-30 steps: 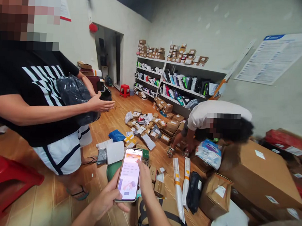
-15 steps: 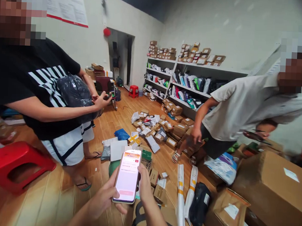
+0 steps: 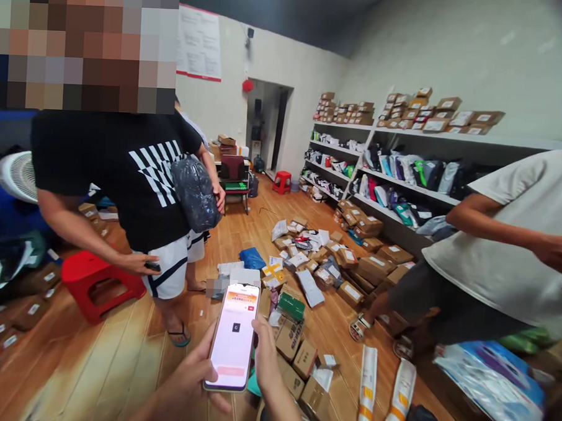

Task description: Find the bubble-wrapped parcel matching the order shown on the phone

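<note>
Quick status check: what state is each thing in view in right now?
phone: screen lit, held in left hand
right hand: touching phone's right edge, grip unclear
black bag: tucked under a co-worker's arm
near red stool: upright on floor
parcels: scattered on floor
shelves: stocked
doorway: open

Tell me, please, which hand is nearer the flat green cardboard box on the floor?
Right. The right hand is just below the flat green box; the left hand sits farther left, beyond the pink-screened smartphone it holds.

looks like a parcel pickup depot: shelves (image 3: 403,185) stacked with packages, labelled boxes (image 3: 348,263) (loads) strewn over the floor (image 3: 116,364)
</note>
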### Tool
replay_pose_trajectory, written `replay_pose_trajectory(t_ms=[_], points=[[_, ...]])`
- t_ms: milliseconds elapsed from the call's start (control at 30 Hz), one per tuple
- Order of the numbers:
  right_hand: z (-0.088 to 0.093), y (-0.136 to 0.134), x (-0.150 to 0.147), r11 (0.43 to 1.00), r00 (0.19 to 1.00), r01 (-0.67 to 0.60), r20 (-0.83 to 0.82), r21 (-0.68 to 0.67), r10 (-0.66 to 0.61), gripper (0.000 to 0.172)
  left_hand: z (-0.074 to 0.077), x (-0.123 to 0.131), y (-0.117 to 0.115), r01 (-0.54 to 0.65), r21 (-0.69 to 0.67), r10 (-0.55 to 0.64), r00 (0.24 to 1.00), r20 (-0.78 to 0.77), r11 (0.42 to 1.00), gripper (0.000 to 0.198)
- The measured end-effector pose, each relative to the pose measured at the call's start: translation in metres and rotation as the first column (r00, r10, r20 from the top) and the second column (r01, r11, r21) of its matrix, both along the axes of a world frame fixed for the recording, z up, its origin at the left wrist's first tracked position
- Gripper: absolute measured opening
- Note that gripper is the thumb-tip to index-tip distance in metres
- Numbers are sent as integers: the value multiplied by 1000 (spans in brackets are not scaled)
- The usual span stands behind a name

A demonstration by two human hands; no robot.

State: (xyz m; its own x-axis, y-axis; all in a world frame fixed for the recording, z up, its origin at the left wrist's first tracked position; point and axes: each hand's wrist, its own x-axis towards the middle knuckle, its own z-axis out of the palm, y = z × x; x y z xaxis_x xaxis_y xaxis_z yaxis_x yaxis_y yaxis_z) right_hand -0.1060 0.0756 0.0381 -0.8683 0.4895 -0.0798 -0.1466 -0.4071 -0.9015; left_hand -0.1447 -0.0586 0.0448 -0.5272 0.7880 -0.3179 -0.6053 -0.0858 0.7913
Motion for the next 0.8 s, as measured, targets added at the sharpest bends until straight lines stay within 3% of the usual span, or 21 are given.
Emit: replay_pose_trajectory(t_ms=[233,600,733,800], points=[[7,-42,-27,999,999,-31,-41,19,32,26,-2,-23,-42,-42,-27,41,998,-45,999,101],[-4,-164,-94,997,998,61,-16,36,-60,45,-5,-92,-157,10,-50,-12,999,-47,999,102],[-1,-191,-99,998,996,68,-58,-15,-68,48,-7,-108,-181,65,-1,-65,998,-21,998,101],[-5,-197,-96,995,994,96,-63,30,-94,46,-10,-113,-186,92,26,-93,996,15,995,99]])
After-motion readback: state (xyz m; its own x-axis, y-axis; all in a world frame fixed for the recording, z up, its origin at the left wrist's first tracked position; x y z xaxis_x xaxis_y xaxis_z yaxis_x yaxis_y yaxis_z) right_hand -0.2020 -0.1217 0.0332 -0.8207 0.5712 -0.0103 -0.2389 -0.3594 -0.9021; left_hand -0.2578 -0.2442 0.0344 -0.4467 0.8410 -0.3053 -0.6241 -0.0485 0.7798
